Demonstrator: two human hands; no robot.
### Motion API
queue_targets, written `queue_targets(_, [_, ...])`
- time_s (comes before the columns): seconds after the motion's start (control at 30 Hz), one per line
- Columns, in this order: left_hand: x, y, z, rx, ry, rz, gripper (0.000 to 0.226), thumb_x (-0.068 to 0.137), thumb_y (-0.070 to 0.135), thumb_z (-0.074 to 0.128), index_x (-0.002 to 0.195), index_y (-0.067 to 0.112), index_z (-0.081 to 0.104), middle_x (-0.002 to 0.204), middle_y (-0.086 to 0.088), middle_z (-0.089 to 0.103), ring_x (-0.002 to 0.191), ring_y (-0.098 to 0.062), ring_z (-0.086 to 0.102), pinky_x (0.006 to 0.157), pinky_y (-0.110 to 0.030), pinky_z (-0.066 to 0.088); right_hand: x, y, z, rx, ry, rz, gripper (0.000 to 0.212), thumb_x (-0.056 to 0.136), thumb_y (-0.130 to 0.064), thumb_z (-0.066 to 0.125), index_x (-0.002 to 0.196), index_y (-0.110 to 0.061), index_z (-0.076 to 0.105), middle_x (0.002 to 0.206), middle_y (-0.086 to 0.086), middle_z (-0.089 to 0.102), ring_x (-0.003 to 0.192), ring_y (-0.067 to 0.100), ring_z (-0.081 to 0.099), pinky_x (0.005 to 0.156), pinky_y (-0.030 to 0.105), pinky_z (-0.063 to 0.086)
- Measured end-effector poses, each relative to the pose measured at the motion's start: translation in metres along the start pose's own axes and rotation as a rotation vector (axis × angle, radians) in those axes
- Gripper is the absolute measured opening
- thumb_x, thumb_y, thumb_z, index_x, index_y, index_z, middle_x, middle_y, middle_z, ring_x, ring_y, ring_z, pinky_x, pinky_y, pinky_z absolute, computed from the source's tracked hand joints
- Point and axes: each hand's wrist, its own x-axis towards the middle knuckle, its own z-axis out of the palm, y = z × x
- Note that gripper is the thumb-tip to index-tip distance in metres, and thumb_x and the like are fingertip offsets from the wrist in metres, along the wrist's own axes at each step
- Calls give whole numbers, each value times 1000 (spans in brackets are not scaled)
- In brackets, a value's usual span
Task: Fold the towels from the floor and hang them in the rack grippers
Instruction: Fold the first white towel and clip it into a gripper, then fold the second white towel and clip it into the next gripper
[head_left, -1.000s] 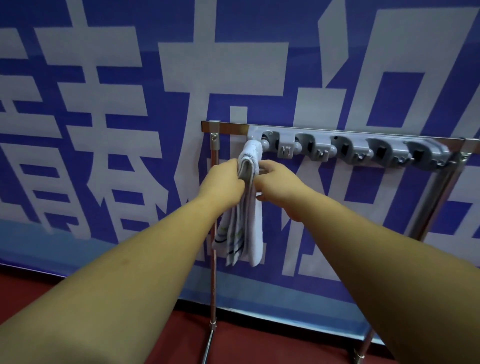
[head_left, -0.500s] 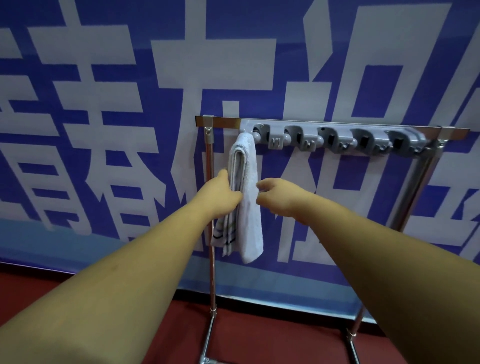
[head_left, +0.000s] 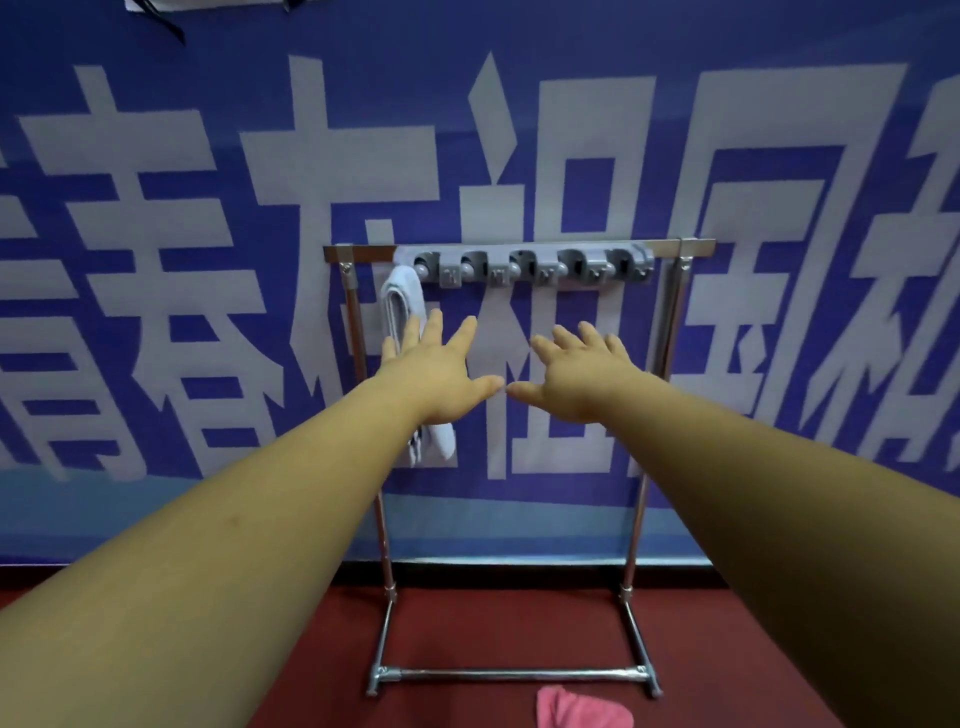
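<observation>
In the head view, both hands are now free and spread. The left hand (head_left: 436, 374) and the right hand (head_left: 576, 379) are stretched forward with straight fingers, the thumbs almost meeting, and they hold nothing. Half a second ago they were curled at the two sides of the white towel (head_left: 400, 301); now they have let it go.

The towel hangs folded from the leftmost clamp of the grey gripper strip (head_left: 524, 267) on the metal rack (head_left: 514, 674). The left hand is in front of its middle part, and I cannot tell if it touches it. The other clamps carry nothing.

The view also reaches lower than before, so the red floor (head_left: 493, 623) is visible. A pink towel (head_left: 582, 711) lies there, just in front of the rack foot. I judge that one towel is finished and this pink one is probably next.
</observation>
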Motion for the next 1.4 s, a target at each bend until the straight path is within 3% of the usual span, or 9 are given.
queue_targets(0.3, [-32,64,67,72,-134,72,96,96,83,36,168,39,-10,177,-8,-21,163,-35,-20,130,-64,-3,-62,75,50,-1,-62,169,96,94,-83,37,168,-28,11,177,7,3,162,38,-5,129,60,2])
queue_targets(0.63, [9,66,107,25,-167,68,94,98,79,40,169,39,-8,178,-8,-17,163,-36,-15,131,-62,0,-26,101,94,47,-110,216,93,96,-79,40,168,-26,13,177,7,8,162,38,2,129,61,7])
queue_targets(1.03, [46,39,311,-6,-528,-1,96,99,77,44,169,37,-7,178,-7,-18,164,-35,-13,132,-58,4,11,129,300,91,-421,267,87,96,-74,47,164,-23,25,173,7,20,159,37,14,127,56,18])
queue_targets(1.17, [45,41,387,-7,-632,-8,97,98,76,46,170,35,-5,178,-8,-15,165,-35,-10,132,-56,6,7,147,375,131,-495,290,79,92,-70,55,154,-22,40,164,9,37,152,37,29,122,53,27])
queue_targets(1.4, [35,59,506,-58,-802,-4,98,99,75,48,170,34,-4,178,-8,-14,165,-35,-7,132,-54,7,-19,169,497,226,-704,372,75,91,-64,61,145,-14,46,151,21,50,137,44,49,113,49,43])
